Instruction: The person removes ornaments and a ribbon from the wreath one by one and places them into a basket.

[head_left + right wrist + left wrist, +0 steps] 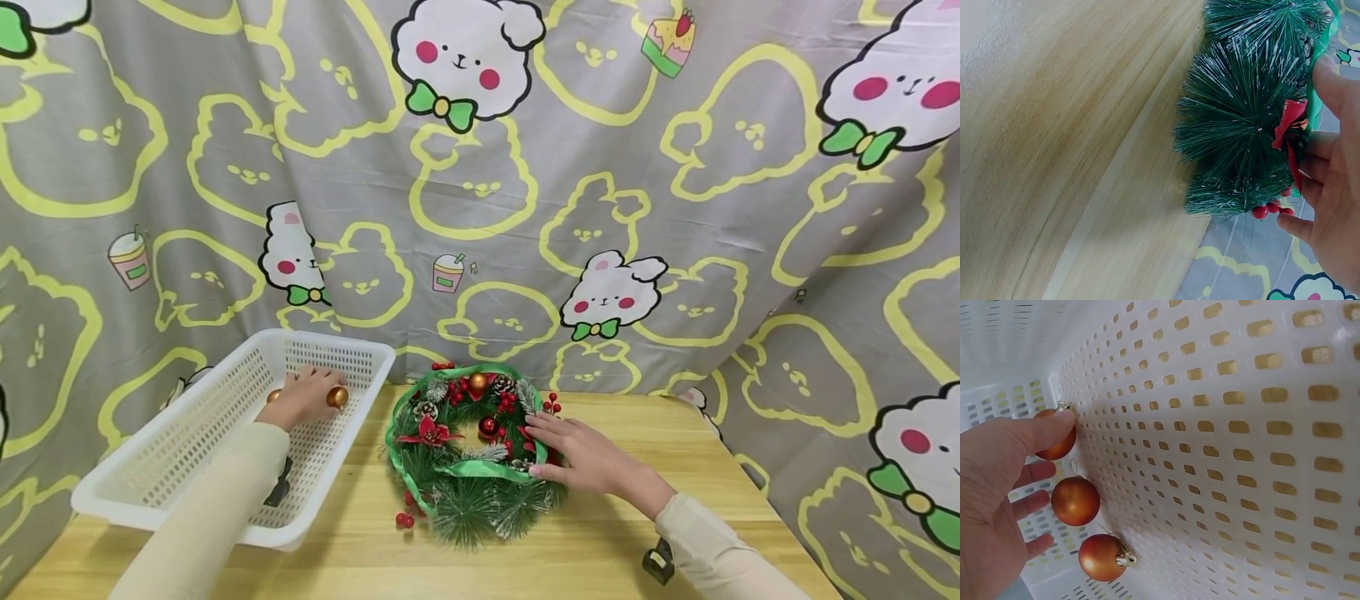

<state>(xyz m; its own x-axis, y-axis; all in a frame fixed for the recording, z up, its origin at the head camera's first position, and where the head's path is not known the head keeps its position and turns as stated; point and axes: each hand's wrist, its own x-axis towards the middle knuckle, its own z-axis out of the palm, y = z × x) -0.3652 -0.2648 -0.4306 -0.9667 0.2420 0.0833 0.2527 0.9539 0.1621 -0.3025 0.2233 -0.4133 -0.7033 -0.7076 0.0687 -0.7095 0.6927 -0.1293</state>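
My left hand (303,398) reaches into a white plastic basket (1222,487), among orange-copper Christmas baubles. In the left wrist view its thumb lies across one bauble (1059,449), and the other fingers are spread. A second bauble (1075,500) and a third bauble (1102,557) lie beside those fingers, against the perforated wall. My right hand (588,454) rests on the right side of a green Christmas wreath (468,500), its fingers extended over the rim. Its thumb touches the green ribbon (1316,100) that loops loosely over the wreath. Pinecones, red berries, red flowers and baubles decorate the wreath.
The wooden table (600,550) carries the basket on the left and the wreath in the middle. A dark object (279,485) lies in the basket, partly behind the left sleeve. A small black device (658,560) is by the right sleeve. A patterned curtain (480,208) hangs behind.
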